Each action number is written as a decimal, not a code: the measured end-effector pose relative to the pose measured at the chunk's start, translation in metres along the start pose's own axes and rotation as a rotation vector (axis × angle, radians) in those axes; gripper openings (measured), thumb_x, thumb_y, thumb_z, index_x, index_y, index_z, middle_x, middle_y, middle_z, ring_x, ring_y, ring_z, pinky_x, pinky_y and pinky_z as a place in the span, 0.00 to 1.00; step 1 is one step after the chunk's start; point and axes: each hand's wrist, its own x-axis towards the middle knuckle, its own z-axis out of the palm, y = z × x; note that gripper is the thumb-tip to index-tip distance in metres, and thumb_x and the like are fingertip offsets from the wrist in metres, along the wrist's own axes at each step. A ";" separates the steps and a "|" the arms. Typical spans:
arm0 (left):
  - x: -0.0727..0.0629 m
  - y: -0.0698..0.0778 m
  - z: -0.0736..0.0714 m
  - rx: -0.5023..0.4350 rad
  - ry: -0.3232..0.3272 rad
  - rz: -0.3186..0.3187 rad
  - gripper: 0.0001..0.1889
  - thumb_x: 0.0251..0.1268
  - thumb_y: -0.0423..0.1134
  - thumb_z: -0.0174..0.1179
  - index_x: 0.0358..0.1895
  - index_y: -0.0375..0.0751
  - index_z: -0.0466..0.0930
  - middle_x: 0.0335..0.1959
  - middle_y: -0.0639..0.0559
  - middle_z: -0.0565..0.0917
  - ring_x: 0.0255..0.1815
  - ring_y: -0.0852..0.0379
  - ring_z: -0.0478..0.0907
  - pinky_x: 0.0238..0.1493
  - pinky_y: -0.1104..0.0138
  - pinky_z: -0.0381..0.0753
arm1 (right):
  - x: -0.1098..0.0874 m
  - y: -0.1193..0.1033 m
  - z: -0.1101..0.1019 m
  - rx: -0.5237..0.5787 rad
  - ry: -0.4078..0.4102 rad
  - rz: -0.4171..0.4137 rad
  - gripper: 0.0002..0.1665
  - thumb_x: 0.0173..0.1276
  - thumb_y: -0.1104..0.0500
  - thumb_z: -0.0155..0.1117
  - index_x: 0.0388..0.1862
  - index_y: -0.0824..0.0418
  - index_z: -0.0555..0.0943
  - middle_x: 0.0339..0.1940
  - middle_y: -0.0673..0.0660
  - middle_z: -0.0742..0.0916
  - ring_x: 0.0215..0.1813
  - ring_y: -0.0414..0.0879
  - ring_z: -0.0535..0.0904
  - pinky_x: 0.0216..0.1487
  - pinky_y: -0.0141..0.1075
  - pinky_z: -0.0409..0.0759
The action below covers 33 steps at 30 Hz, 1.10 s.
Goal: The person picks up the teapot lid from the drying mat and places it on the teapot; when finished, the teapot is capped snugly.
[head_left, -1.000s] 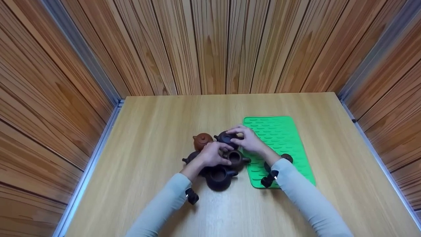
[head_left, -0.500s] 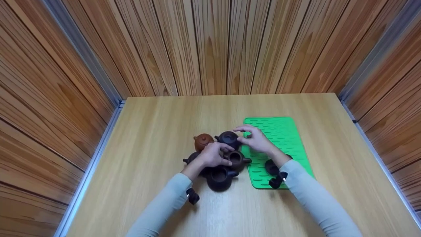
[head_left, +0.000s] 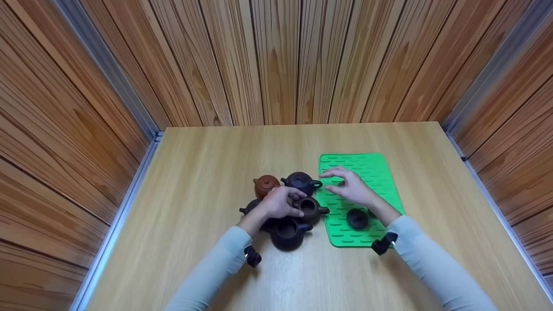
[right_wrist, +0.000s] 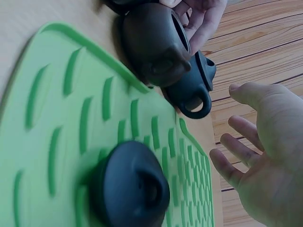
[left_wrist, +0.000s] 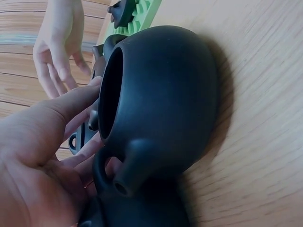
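Observation:
My left hand (head_left: 277, 203) reaches over a cluster of small teapots, its thumb and fingers around the near and far sides of a brown lidless teapot (head_left: 310, 209). Under that forearm sits a dark teapot (head_left: 249, 207), mostly hidden. A black lidless teapot (left_wrist: 165, 94) stands in front, close to the left palm. Behind are a reddish-brown lidded teapot (head_left: 265, 185) and a dark blue-black teapot (head_left: 300, 182), whose handle points right. My right hand (head_left: 349, 185) hovers over the green mat (head_left: 363, 162), fingers spread, holding nothing, just right of that handle.
A dark round lid (head_left: 357, 219) with a loop knob lies on the mat's near half; another lid is partly hidden by the right wrist. Wooden walls (head_left: 276, 65) rise behind and beside the table (head_left: 194, 172).
My right hand has drawn away to the right from the dark blue-black teapot, uncovering its handle and the lid on the mat. The left hand has stayed in place.

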 end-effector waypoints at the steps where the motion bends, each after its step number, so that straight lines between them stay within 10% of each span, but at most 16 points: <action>1: 0.000 0.000 0.000 -0.001 0.000 -0.001 0.28 0.57 0.50 0.89 0.62 0.67 0.92 0.58 0.55 0.95 0.64 0.54 0.88 0.73 0.54 0.84 | -0.003 0.001 -0.002 -0.004 0.003 0.000 0.22 0.78 0.68 0.74 0.69 0.65 0.88 0.73 0.68 0.86 0.78 0.68 0.79 0.64 0.62 0.87; 17: -0.009 0.015 -0.004 0.028 0.016 -0.019 0.27 0.59 0.49 0.88 0.63 0.65 0.92 0.59 0.54 0.95 0.63 0.55 0.89 0.71 0.56 0.84 | -0.052 0.012 -0.038 -0.053 0.026 0.031 0.24 0.77 0.64 0.77 0.70 0.64 0.87 0.71 0.66 0.87 0.71 0.67 0.81 0.59 0.47 0.87; 25: -0.011 0.017 -0.004 0.015 0.004 -0.051 0.27 0.60 0.46 0.87 0.63 0.65 0.92 0.60 0.53 0.94 0.64 0.53 0.88 0.73 0.53 0.83 | -0.076 0.019 -0.049 -0.077 0.035 0.046 0.23 0.75 0.64 0.79 0.67 0.64 0.89 0.66 0.64 0.88 0.67 0.39 0.80 0.57 0.47 0.88; 33: -0.014 0.026 -0.009 0.000 -0.006 -0.054 0.27 0.60 0.47 0.87 0.64 0.63 0.92 0.60 0.52 0.94 0.65 0.53 0.88 0.74 0.54 0.82 | -0.095 0.031 -0.058 -0.092 0.034 0.097 0.23 0.75 0.63 0.79 0.68 0.64 0.88 0.67 0.64 0.87 0.70 0.53 0.82 0.61 0.50 0.89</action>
